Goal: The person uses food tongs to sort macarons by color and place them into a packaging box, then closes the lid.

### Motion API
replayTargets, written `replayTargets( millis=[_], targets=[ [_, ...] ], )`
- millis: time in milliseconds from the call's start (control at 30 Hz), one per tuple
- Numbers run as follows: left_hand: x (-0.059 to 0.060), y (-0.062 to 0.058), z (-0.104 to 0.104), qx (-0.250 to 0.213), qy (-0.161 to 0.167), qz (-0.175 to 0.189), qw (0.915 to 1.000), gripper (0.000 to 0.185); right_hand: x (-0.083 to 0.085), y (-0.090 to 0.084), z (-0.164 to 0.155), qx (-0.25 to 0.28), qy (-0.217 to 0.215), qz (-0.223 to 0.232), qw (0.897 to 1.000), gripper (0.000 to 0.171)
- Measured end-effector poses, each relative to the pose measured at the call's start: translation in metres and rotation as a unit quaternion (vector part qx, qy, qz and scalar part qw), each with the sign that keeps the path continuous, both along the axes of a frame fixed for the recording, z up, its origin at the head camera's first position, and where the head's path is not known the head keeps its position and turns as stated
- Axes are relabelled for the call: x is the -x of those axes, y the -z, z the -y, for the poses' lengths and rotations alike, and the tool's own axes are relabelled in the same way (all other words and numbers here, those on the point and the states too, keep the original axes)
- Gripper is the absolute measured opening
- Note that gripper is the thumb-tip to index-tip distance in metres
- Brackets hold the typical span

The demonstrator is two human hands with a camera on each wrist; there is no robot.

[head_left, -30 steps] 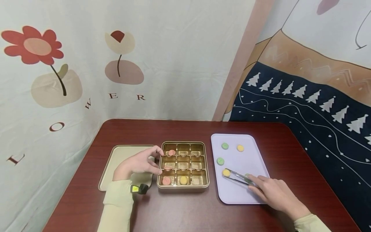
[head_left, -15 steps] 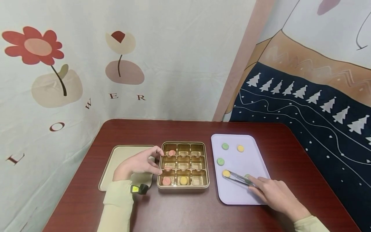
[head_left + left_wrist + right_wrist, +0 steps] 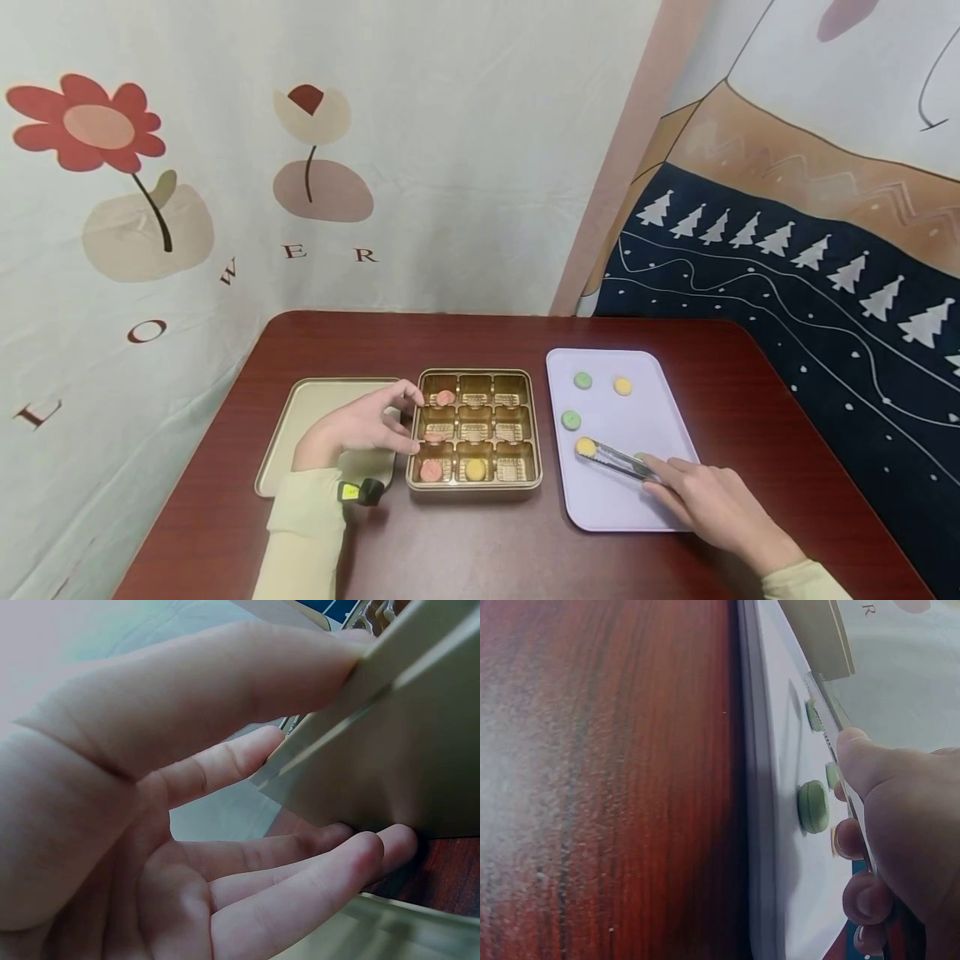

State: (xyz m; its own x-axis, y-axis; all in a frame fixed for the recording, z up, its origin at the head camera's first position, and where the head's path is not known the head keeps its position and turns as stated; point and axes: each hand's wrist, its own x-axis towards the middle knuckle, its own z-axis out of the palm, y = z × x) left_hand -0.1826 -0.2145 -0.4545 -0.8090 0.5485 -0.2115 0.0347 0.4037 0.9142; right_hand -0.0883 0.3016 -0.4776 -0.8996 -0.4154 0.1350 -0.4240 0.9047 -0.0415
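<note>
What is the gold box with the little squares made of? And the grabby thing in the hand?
The gold box looks like thin metal with a shiny plastic insert: its compartments glint.

The tongs in the right hand look like polished metal, silvery and reflective; in the right wrist view they seem almost see-through, so clear plastic is possible.

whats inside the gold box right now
The gold box has nine cells: pink discs in the left column, one yellow disc front middle. The left hand partly covers the middle-left cell.

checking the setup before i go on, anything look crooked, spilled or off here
One thing: a pink disc in the gold box lies across the divider between two left-column slots, not down in one. Nothing is spilled.
</note>
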Motion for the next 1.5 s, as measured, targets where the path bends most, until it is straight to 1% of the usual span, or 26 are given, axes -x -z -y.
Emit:
replayTargets(
  millis=[67, 233, 467, 600, 700, 767, 833, 967, 1067, 1300, 1500],
  targets=[
    [0.000, 0.000, 0.000, -0.003, 0.001, 0.002, 1.0000, 0.059, 0.001, -0.001, 0.000, 0.003, 0.001, -0.003, 1.000, 0.042],
    [0.000, 0.000, 0.000, 0.008, 0.000, -0.006, 1.0000, 0.059, 0.001, -0.004, 0.002, 0.023, -0.008, -0.022, 0.999, 0.036],
    [0.000, 0.000, -0.001, 0.011, -0.006, -0.001, 0.9999, 0.059, 0.003, -0.016, 0.005, 0.041, 0.006, -0.024, 0.999, 0.032],
    [0.000, 0.000, -0.001, 0.011, -0.007, 0.000, 0.9999, 0.059, 0.006, -0.020, 0.005, 0.049, -0.013, -0.057, 0.997, 0.033],
    [0.000, 0.001, -0.001, 0.010, -0.005, -0.003, 0.9999, 0.059, 0.008, -0.021, 0.003, 0.052, -0.037, -0.092, 0.994, 0.034],
    [0.000, 0.001, -0.001, 0.009, -0.003, -0.003, 1.0000, 0.060, 0.010, -0.022, 0.002, 0.053, -0.046, -0.105, 0.992, 0.035],
    [0.000, 0.001, 0.000, 0.005, -0.001, -0.001, 1.0000, 0.060, 0.011, -0.023, 0.002, 0.052, -0.047, -0.106, 0.992, 0.034],
    [0.000, 0.002, 0.000, -0.005, 0.000, 0.001, 1.0000, 0.058, 0.011, -0.024, 0.005, 0.052, -0.038, -0.090, 0.994, 0.035],
    [0.000, 0.002, 0.001, -0.007, 0.000, 0.000, 1.0000, 0.058, 0.014, -0.026, 0.010, 0.054, -0.041, -0.089, 0.994, 0.037],
    [-0.002, 0.002, 0.000, 0.005, -0.008, 0.004, 0.9999, 0.059, 0.026, -0.028, 0.027, 0.061, -0.082, -0.111, 0.989, 0.040],
    [-0.001, 0.002, 0.000, -0.005, -0.003, 0.007, 1.0000, 0.059, 0.039, -0.029, 0.046, 0.066, -0.137, -0.146, 0.978, 0.035]
  ],
)
